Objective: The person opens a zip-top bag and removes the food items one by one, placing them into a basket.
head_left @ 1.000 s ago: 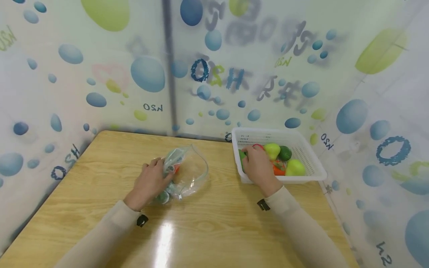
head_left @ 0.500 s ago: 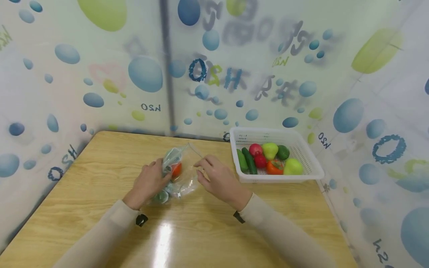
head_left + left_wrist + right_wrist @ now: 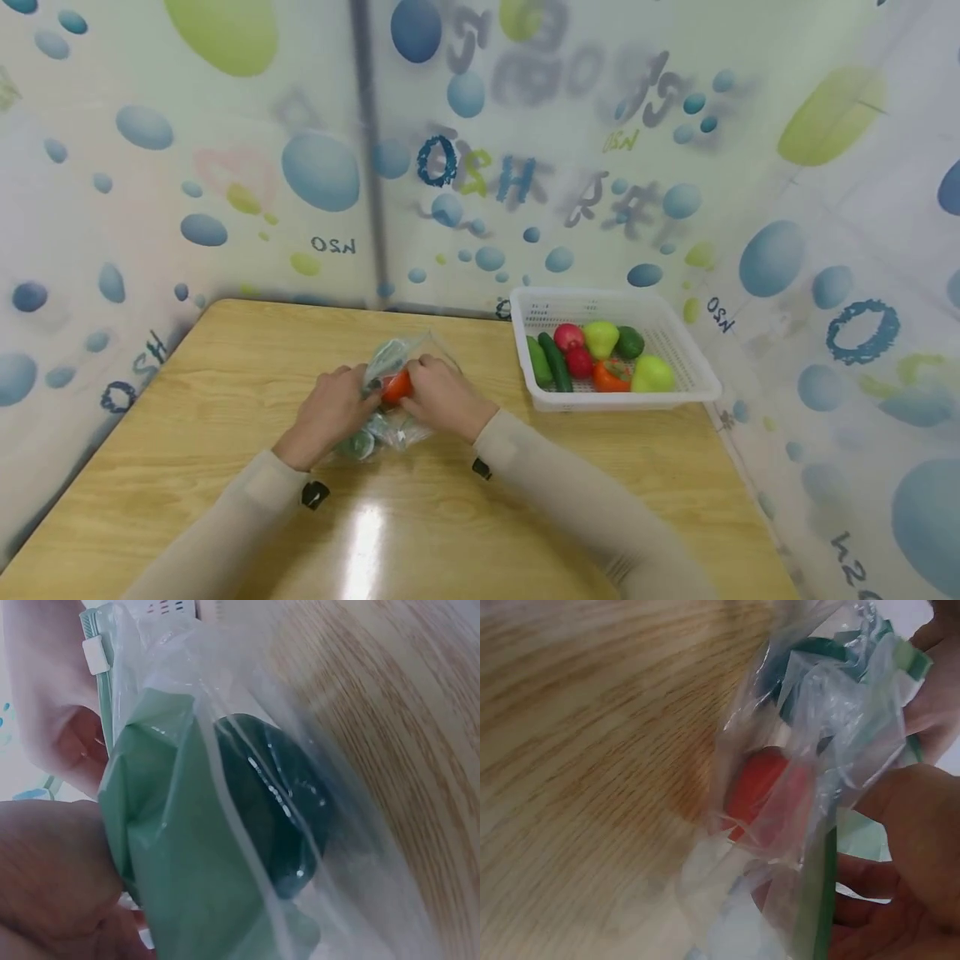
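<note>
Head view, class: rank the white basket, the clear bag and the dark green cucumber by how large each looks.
1. white basket
2. clear bag, partly hidden by both hands, yet still clearly smaller
3. dark green cucumber, lying in the basket

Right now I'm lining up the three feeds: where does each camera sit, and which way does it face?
Head: worn high, looks down at the table, the white basket, both hands, sleeves.
Left wrist: beside the left hand, faces the clear bag and a dark green item.
Right wrist: beside the right hand, faces the bag and a red item.
All share the bag.
</note>
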A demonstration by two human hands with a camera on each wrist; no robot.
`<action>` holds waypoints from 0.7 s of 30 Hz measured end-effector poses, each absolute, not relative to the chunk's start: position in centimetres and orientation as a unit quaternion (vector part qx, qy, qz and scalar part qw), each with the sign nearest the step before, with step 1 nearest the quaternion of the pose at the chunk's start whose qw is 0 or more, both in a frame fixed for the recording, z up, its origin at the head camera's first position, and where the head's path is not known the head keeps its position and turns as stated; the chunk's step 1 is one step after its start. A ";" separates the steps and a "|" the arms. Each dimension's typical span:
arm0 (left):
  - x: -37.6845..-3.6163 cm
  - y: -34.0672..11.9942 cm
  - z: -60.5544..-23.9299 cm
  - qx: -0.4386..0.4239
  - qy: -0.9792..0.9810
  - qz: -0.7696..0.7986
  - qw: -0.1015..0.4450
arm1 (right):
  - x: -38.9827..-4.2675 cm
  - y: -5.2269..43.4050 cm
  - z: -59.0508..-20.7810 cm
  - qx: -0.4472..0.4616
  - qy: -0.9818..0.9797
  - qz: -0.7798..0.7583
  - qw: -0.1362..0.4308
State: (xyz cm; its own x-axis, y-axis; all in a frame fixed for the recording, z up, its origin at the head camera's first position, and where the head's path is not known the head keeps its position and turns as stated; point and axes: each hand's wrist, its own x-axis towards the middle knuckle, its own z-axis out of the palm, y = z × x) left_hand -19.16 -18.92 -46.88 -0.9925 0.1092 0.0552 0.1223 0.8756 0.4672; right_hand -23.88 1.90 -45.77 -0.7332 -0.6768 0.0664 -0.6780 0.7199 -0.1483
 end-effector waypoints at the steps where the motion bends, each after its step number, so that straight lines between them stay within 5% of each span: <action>1: -19.1 -19.0 -46.9 -0.060 -0.968 -0.243 0.013 | -24.1 1.6 -45.9 0.359 -0.929 0.086 -0.004; 12: -19.1 -19.0 -46.9 -0.046 -0.965 -0.258 -0.010 | -25.0 0.1 -47.6 0.355 -0.925 0.128 -0.049; 21: -17.5 -18.6 -46.1 -0.023 -0.969 -0.246 0.023 | -25.1 0.4 -47.8 0.329 -0.931 0.148 -0.062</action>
